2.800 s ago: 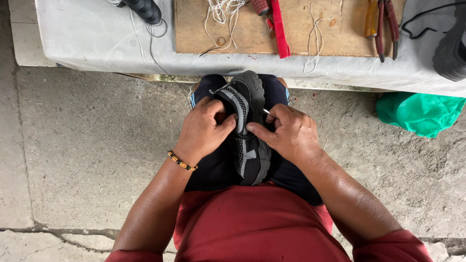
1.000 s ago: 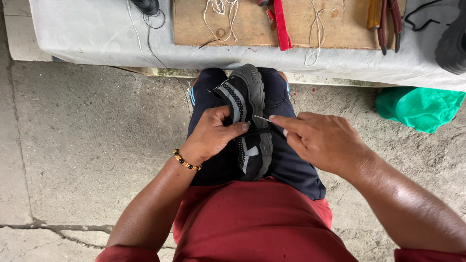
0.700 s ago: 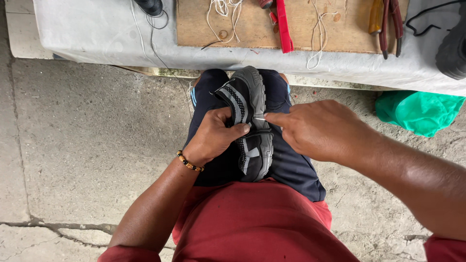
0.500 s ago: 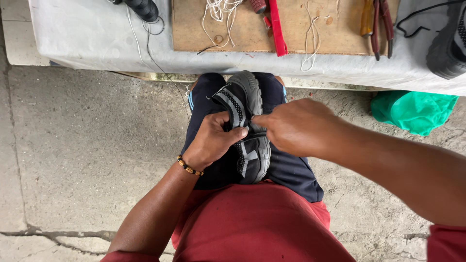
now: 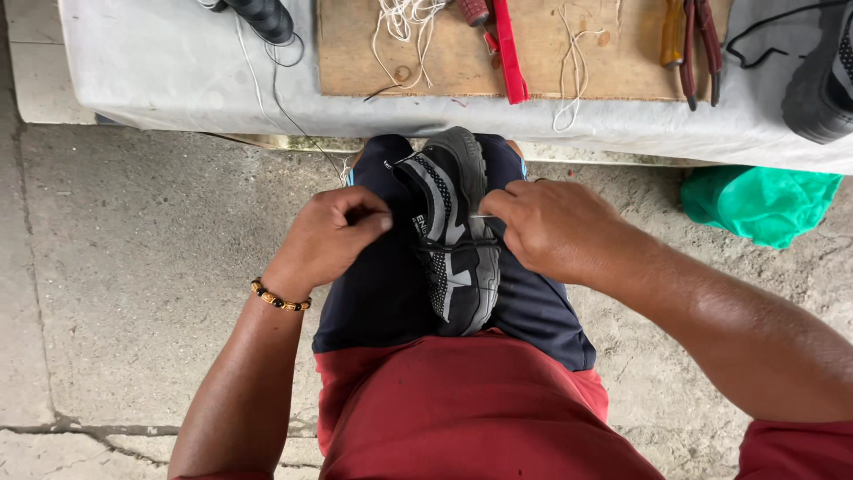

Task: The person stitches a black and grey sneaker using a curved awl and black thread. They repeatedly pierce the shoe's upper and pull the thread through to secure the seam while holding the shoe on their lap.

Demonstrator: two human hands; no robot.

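The soft, light shoe (image 5: 453, 236) sat between the hands on the lap, the right hand (image 5: 555, 227) pinching a thin needle at its edge, the left hand (image 5: 333, 236) curled shut beside it, best gripped by its firm sole.

A black mesh sneaker with grey-white stripes (image 5: 455, 240) is lying on dark navy shorts (image 5: 382, 284) below a red shirt (image 5: 471, 409). An amber-and-black beaded bracelet (image 5: 279, 298) is circling the wrist. A red strap (image 5: 508, 49) is crossing a tan wooden board (image 5: 533, 53) on the pale grey cloth-covered surface (image 5: 169, 71), beside a crumpled green bag (image 5: 760, 200).

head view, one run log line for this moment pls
left hand: closed, beside black and grey mesh sneaker clamped between knees | right hand: pinching thin metal needle at sneaker's side | grey cloth-covered bench ahead
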